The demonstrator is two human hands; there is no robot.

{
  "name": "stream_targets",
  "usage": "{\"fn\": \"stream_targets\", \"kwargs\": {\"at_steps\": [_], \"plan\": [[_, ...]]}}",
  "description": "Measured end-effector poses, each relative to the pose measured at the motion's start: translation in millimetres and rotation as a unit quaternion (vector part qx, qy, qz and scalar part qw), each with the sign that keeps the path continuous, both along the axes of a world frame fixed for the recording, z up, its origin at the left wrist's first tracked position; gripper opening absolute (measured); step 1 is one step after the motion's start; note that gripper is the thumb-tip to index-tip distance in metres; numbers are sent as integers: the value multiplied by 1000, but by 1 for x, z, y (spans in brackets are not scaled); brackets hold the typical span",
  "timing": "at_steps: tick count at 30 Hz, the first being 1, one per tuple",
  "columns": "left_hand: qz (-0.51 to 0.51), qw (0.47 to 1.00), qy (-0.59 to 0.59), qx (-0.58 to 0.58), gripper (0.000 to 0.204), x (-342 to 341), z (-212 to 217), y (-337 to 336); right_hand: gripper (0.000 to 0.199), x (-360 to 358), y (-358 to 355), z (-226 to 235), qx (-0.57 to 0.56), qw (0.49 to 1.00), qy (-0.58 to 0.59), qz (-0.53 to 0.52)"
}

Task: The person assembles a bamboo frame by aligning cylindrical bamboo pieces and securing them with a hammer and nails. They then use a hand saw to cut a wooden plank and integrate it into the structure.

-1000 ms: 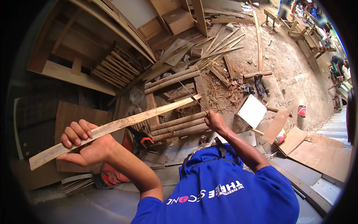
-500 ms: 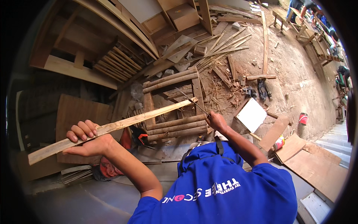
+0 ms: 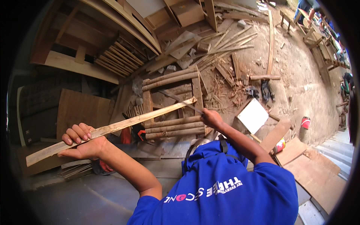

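Observation:
My left hand is wrapped round the near end of a long, pale, rough wooden strip. The strip slants up to the right, its far tip over a low bench made of round poles and boards. Whether that tip touches the bench I cannot tell. A machete, with a long dark blade, is gripped in my right hand. The blade lies across the strip near the tip and points up to the left. My fingers hide its handle.
Cut timber and wood shavings litter the ground beyond the bench. A white square board lies to the right, with a red can farther off. Wooden furniture with slats stands at the upper left. Other people work at the far right.
My right hand has moved slightly left, and the machete blade has shifted with its flat side now more visible. The wooden strip has moved a little left, still held in my left hand.

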State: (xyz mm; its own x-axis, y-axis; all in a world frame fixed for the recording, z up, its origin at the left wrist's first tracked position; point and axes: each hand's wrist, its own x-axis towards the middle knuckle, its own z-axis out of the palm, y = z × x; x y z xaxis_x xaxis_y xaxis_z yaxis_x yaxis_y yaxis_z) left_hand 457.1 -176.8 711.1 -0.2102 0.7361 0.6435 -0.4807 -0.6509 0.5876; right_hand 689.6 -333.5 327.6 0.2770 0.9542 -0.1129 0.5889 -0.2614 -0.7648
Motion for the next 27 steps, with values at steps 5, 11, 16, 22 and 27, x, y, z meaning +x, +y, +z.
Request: {"fn": "stream_targets", "kwargs": {"at_steps": [5, 11, 16, 22, 27], "plan": [[-36, 999, -10, 13, 57, 3, 2, 2, 27, 21, 2, -22, -14, 998, -20, 55], [19, 1000, -13, -11, 58, 12, -1, 2, 32, 32, -2, -18, -73, 997, -22, 28], [14, 1000, -4, -12, 58, 10, -3, 1, 31, 33, -11, -28, -110, 993, 14, 50], [54, 998, -15, -21, 55, 8, -7, -1, 33, 25, -2, -46, -65, 998, 5, -5], [73, 997, -20, -24, 47, 0, -34, 17, 36, 49, -8, -30, -87, 996, -31, 2]]}}
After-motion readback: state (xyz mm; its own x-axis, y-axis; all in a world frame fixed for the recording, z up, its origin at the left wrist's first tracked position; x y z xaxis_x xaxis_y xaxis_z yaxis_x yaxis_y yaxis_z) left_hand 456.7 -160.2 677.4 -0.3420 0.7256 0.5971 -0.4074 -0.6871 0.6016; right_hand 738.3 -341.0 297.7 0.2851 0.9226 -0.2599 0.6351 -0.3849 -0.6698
